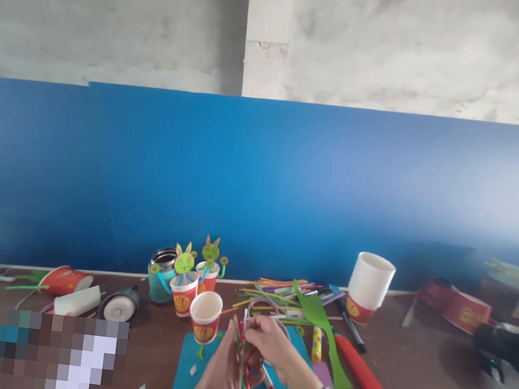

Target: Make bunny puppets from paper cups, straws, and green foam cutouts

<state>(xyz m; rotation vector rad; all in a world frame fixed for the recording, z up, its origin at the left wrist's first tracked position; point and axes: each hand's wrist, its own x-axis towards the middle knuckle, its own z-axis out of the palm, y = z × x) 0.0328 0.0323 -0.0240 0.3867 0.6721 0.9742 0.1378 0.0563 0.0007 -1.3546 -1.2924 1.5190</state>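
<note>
Several thin coloured sticks or straws (pixel 244 385), red, green and white, are held upright in my left hand (pixel 220 371), its fingers wrapped round them. My right hand (pixel 270 344), with a bracelet at the wrist, pinches the upper part of the same bundle. Both hands are over a blue mat (pixel 187 361). Just behind and left of them stands a red and white paper cup (pixel 205 318). A marker with a red end (pixel 268 379) lies below my right hand.
Two cups with green paper animal figures (pixel 185 262) and a teal flask (pixel 159 289) stand behind left. Behind right are coloured sticks (pixel 272 289), green paper (pixel 321 311), stacked cups (pixel 370 285), a glue stick (pixel 317 344) and a red pouch (pixel 367 375).
</note>
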